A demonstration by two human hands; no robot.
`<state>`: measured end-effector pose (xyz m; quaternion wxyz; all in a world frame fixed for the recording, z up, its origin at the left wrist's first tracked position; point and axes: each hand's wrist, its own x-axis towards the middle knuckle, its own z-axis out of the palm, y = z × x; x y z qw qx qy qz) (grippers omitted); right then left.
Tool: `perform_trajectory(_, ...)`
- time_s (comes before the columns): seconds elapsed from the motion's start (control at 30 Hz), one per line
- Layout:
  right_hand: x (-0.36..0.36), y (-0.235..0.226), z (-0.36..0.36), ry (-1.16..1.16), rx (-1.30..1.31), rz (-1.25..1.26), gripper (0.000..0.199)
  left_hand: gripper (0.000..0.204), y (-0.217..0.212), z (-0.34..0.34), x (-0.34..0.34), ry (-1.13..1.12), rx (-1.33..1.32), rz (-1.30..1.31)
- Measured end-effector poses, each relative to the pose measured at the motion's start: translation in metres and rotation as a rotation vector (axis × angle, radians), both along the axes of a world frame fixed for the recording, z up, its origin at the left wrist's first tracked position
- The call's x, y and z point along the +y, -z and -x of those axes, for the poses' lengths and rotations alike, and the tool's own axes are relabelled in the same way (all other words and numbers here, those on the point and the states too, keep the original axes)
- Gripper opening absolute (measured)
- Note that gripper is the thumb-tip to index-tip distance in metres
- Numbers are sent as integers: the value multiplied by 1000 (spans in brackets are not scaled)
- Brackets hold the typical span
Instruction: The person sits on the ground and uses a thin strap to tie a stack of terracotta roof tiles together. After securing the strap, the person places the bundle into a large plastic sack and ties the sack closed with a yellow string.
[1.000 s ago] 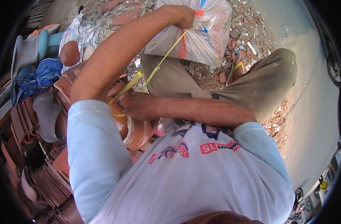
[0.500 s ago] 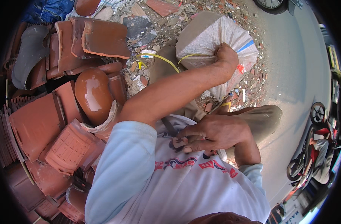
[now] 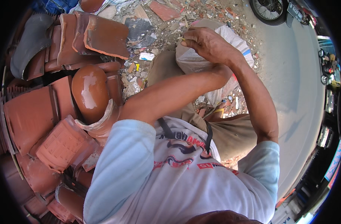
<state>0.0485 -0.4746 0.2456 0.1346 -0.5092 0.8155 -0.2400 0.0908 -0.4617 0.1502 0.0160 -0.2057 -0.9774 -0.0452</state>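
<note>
A pale woven sack (image 3: pixel 191 62), stuffed full, stands on the rubble in front of me with its mouth gathered. My left hand (image 3: pixel 223 73) is closed on the bunched cloth, its fingers largely hidden behind my right wrist. Crossing over it, my right hand (image 3: pixel 204 42) is above the far left part of the sack. Thumb and fingers pinch together there on a thin yellow strap (image 3: pixel 183 39), of which only a small bit shows at the fingertips. My bent legs in brown trousers (image 3: pixel 232 135) flank the sack.
Stacked clay roof tiles (image 3: pixel 32 117) fill the left side, with a glossy brown ridge piece (image 3: pixel 89 87) and a dark curved tile (image 3: pixel 30 44). Broken shards (image 3: pixel 164 11) litter the ground. To the right runs a grey road (image 3: pixel 297 74); a motorcycle wheel (image 3: pixel 269 9) stands at its far edge.
My right hand has risen from near my lap to above the sack, crossing over my left wrist. The long yellow strap that arched left of the sack is mostly out of sight.
</note>
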Motion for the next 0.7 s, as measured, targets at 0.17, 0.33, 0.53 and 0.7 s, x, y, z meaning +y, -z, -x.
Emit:
perform_trajectory(0.17, 46, -41, -2, 456, -252, 242, 40, 42, 22, 18, 17, -86, 157, 129)
perform_trajectory(0.33, 84, -48, -18, 676, -221, 441, 39, 27, -47, -1, 14, 134, -75, 335)
perform_trajectory(0.53, 62, -65, -46, 404, -51, 355, 33, 29, 79, 26, 9, 43, -74, -1019)
perform_trajectory(0.7, 97, -48, -132, 220, -63, -254, 32, 16, -37, 10, -15, 339, -167, 250)
